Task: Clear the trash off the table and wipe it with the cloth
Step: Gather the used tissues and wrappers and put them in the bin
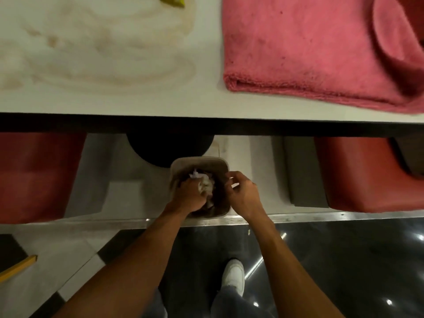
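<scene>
One wad [205,185] is gripped over one bin [199,160] by the left hand [190,196]; the right hand's [243,191] hold cannot be told. One cloth [309,49] is spread on the stained table [114,53] above two seats [34,175].

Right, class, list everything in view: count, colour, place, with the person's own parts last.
table: one, white, stained, top of view
cloth: one, pink, folded, on the table's right
scrap: one, green-yellow, table's far edge
seats: two, red, under the table, left and right
base: one, black, behind the bin
bin: one, beige, on the floor
paper: one wad, white, in the bin
shoe: one, white, dark floor
left hand: grips the paper
right hand: fingers curled at the bin's right rim; grip unclear
</scene>
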Demonstrator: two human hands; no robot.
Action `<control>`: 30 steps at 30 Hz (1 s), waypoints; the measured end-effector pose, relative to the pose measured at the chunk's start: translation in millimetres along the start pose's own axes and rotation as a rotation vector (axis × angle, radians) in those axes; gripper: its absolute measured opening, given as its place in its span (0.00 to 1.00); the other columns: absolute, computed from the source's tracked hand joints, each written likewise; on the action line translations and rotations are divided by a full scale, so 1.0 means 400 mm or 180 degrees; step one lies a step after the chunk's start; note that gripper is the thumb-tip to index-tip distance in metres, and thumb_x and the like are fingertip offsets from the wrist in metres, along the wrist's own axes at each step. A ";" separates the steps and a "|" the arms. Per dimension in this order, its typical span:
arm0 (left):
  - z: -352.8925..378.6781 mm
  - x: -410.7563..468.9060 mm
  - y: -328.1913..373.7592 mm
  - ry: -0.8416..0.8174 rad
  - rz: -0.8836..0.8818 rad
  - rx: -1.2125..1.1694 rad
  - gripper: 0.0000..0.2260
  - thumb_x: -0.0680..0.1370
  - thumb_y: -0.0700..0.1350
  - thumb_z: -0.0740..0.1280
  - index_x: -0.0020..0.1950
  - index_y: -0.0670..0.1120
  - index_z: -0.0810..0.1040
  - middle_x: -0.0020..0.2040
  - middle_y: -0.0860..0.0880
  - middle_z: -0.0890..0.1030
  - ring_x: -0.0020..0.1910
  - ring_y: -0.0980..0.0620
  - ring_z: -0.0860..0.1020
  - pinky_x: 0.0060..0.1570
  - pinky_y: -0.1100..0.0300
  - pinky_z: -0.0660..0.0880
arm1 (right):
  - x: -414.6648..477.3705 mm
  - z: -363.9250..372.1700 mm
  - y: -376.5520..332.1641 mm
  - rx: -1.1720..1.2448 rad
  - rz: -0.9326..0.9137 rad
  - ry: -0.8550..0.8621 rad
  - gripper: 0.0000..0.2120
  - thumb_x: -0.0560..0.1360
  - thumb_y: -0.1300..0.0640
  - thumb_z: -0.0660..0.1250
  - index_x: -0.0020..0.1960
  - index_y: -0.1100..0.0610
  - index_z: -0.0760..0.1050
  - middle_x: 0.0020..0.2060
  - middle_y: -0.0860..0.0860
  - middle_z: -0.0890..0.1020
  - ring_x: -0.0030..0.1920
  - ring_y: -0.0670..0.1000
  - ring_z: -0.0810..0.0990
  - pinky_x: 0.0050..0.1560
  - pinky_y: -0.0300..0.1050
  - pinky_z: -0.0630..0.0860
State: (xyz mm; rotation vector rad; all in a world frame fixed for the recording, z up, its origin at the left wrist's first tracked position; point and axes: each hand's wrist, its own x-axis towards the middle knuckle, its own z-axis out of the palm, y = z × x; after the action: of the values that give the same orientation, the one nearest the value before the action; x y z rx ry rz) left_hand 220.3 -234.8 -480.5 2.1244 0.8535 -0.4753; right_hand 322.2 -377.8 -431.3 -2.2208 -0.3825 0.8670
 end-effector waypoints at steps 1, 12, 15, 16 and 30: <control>-0.016 -0.011 0.003 -0.0010 -0.0056 -0.0100 0.23 0.83 0.47 0.67 0.79 0.47 0.69 0.73 0.44 0.75 0.72 0.44 0.73 0.73 0.51 0.69 | -0.006 -0.003 -0.009 -0.0018 -0.0031 0.0023 0.12 0.86 0.56 0.62 0.68 0.51 0.77 0.54 0.48 0.82 0.49 0.49 0.85 0.47 0.34 0.82; -0.261 -0.264 0.134 0.0180 -0.0168 -0.0287 0.16 0.84 0.52 0.65 0.70 0.49 0.79 0.67 0.47 0.81 0.64 0.46 0.80 0.65 0.52 0.76 | -0.216 -0.099 -0.253 -0.0085 -0.0093 -0.0212 0.15 0.81 0.62 0.65 0.65 0.54 0.80 0.57 0.53 0.85 0.53 0.52 0.82 0.56 0.43 0.78; -0.328 -0.378 0.188 0.0232 -0.0214 -0.0260 0.17 0.85 0.51 0.65 0.73 0.49 0.77 0.70 0.46 0.79 0.67 0.45 0.77 0.65 0.56 0.72 | -0.290 -0.144 -0.341 -0.0361 -0.0227 -0.0440 0.14 0.81 0.61 0.66 0.65 0.56 0.80 0.58 0.55 0.85 0.56 0.57 0.83 0.57 0.42 0.76; -0.347 -0.417 0.204 0.0244 -0.0226 -0.0352 0.17 0.85 0.51 0.65 0.73 0.50 0.77 0.70 0.46 0.79 0.67 0.45 0.77 0.64 0.55 0.72 | -0.317 -0.160 -0.370 -0.0460 -0.0298 -0.0497 0.14 0.81 0.60 0.66 0.65 0.57 0.80 0.58 0.56 0.85 0.57 0.58 0.83 0.57 0.44 0.77; -0.638 -0.786 0.441 0.0957 -0.0182 -0.0782 0.10 0.82 0.48 0.69 0.62 0.48 0.83 0.54 0.50 0.85 0.56 0.53 0.81 0.53 0.64 0.71 | -0.555 -0.399 -0.711 -0.1051 -0.1059 -0.0884 0.17 0.79 0.58 0.67 0.68 0.56 0.79 0.60 0.53 0.84 0.61 0.54 0.81 0.55 0.39 0.70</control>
State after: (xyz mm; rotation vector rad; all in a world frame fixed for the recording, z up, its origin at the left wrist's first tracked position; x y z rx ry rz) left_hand 136.6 -249.2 -46.8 1.9733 1.0841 -0.0717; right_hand 264.1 -369.1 -41.2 -2.2353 -1.0616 0.9830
